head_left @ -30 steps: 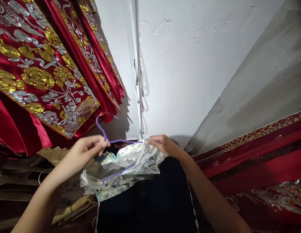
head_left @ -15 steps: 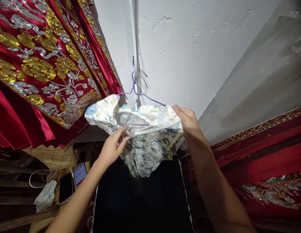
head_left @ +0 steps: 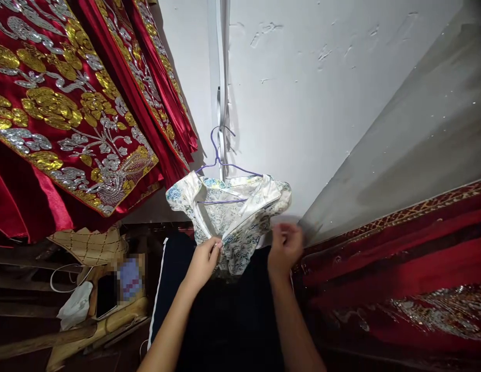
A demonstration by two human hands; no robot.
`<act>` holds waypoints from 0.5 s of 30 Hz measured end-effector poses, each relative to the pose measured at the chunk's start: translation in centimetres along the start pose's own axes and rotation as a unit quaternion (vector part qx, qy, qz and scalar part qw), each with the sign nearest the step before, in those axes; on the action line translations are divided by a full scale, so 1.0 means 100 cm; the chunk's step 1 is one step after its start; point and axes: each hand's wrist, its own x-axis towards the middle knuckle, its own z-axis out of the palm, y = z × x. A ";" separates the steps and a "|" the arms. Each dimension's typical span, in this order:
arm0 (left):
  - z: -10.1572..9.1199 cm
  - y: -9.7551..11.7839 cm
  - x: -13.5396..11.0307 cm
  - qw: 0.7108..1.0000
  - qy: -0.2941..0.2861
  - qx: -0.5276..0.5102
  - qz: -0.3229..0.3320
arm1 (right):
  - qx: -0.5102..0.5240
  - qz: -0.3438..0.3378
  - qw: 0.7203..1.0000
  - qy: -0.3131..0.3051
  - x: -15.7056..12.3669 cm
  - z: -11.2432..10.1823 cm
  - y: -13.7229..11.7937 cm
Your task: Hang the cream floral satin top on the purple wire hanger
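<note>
A white blouse (head_left: 248,214) with blue and yellow flowers hangs on a purple hanger (head_left: 217,160), its V-shaped neckline facing me. My left hand (head_left: 205,258) pinches the front edge at the bottom of the neckline, thumb against fingers. To the right of the blouse, my right hand (head_left: 285,248) is clear of the cloth, close below the right sleeve. It is slightly blurred, its fingers loosely curled with a gap between them and nothing visible inside. Part of the blouse's lower front is behind my left hand and in shadow.
Red garments with gold and silver sequins (head_left: 108,129) hang at the left. More red embroidered cloth (head_left: 418,268) spans the lower right. A phone with a blurred-out screen (head_left: 130,279), a dark device (head_left: 106,295) and a white crumpled bag (head_left: 75,305) lie on wooden furniture at lower left.
My right hand has let go of the right shoulder and moved down. My left hand has moved down and right, closing on the neckline edge. The blouse now hangs lower and straighter.
</note>
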 end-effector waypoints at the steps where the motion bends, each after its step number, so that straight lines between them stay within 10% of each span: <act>1: 0.003 0.001 -0.002 1.000 0.005 -0.017 0.000 | 0.019 0.037 0.994 -0.100 -0.021 0.001 0.008; 3: 0.008 0.003 -0.005 0.999 0.010 -0.032 0.005 | 0.052 0.083 0.937 -0.336 -0.055 0.006 0.021; 6: 0.005 0.010 -0.005 1.000 0.007 -0.025 0.017 | 0.056 0.067 0.888 -0.452 -0.077 0.019 0.028; 15: -0.008 0.026 -0.001 0.990 0.023 -0.137 0.013 | 0.043 0.047 0.908 -0.413 -0.076 0.029 0.021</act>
